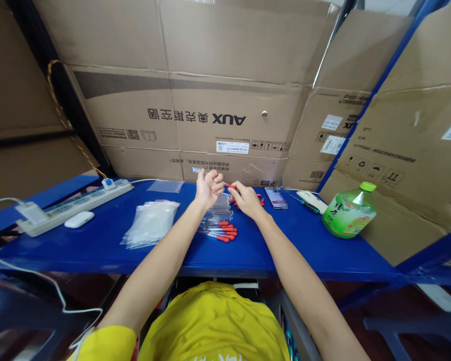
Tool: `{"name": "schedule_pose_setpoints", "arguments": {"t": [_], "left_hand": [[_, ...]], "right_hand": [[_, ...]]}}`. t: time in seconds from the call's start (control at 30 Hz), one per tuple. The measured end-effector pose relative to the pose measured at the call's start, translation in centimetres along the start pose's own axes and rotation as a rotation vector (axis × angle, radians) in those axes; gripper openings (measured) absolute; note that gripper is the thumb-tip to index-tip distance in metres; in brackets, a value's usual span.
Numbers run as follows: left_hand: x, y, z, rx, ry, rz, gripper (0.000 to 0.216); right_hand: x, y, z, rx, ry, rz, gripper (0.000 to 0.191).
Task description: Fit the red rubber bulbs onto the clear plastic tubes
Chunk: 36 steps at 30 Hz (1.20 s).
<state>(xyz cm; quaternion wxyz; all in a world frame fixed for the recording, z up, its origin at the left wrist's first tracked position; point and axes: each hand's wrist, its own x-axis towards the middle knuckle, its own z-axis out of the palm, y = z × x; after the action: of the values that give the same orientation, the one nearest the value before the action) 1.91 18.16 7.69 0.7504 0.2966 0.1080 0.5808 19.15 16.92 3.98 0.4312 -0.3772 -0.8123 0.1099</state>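
My left hand (208,187) is raised over the blue shelf (97,245), fingers curled around a thin clear glass tube. My right hand (246,198) is pinched on a small red rubber bulb (230,186), which it holds against the tube's end. Below the hands lies a row of clear droppers with red bulbs (221,223). A few loose red bulbs (261,201) lie behind my right hand.
A stack of clear plastic bags (150,222) lies left of the droppers, with one flat bag (165,186) behind it. A power strip (75,204) and a white case (79,219) sit at left. At right are a phone (276,197), a screwdriver (308,204) and a green bottle (349,211). Cardboard boxes (210,100) wall the back.
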Motion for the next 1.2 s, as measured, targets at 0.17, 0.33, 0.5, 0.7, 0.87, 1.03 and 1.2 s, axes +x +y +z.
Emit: {"name": "schedule_pose_setpoints", "arguments": {"t": [0.17, 0.33, 0.5, 0.7, 0.87, 1.03, 1.2], "left_hand": [[0.1, 0.0, -0.1, -0.033, 0.016, -0.040, 0.044], [0.1, 0.1, -0.3, -0.058, 0.014, -0.049, 0.042], [0.1, -0.2, -0.1, -0.064, 0.030, -0.051, 0.043], [0.0, -0.4, 0.2, -0.082, 0.029, -0.038, 0.043], [-0.1, -0.1, 0.1, -0.126, 0.037, -0.009, 0.044], [-0.1, 0.1, -0.1, -0.109, -0.005, -0.008, 0.050], [-0.1, 0.2, -0.1, -0.116, -0.022, -0.021, 0.048]], "right_hand": [[-0.1, 0.0, -0.1, -0.095, -0.001, -0.066, 0.030], [-0.2, 0.1, 0.1, -0.178, 0.022, -0.125, 0.031], [-0.2, 0.2, 0.2, -0.236, 0.042, -0.161, 0.033], [-0.2, -0.3, 0.1, -0.253, 0.057, -0.167, 0.034], [-0.2, -1.4, 0.2, -0.173, 0.031, -0.094, 0.029], [-0.2, -1.4, -0.1, -0.030, 0.015, -0.033, 0.031], [-0.1, -0.9, -0.3, 0.032, 0.002, 0.000, 0.031]]}}
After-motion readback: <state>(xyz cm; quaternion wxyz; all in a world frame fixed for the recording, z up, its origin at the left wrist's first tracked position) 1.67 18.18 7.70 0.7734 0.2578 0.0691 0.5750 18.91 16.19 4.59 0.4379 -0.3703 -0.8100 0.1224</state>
